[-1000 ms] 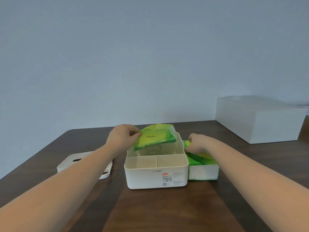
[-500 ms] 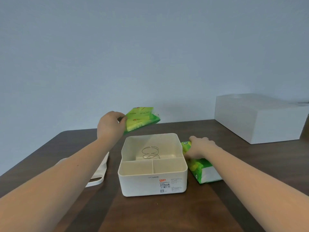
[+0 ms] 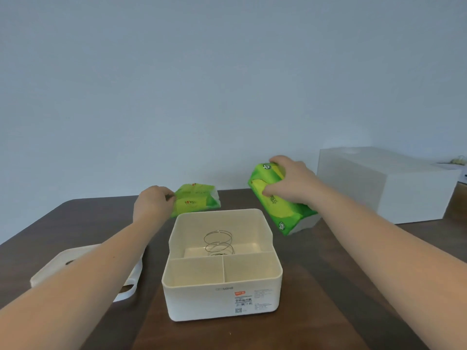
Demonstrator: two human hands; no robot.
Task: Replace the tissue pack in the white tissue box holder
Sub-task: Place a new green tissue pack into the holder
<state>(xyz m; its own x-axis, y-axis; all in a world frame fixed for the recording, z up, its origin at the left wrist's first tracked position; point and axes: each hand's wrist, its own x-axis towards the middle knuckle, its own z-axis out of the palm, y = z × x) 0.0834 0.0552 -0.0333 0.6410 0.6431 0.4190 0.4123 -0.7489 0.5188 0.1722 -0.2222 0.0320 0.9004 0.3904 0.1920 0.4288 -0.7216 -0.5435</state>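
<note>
The white tissue box holder stands open in the middle of the dark table, a wire spring showing in its rear compartment. My left hand grips a thin, flattened green tissue pack just behind the holder's far left corner, low over the table. My right hand holds a full green tissue pack tilted in the air, above and to the right of the holder.
The holder's white lid lies on the table to the left, partly under my left forearm. A large white box stands at the back right. The table's far edge runs just behind the packs.
My left hand has lowered the thin pack behind the holder. My right hand has lifted the full pack off the table beside the holder, up and tilted.
</note>
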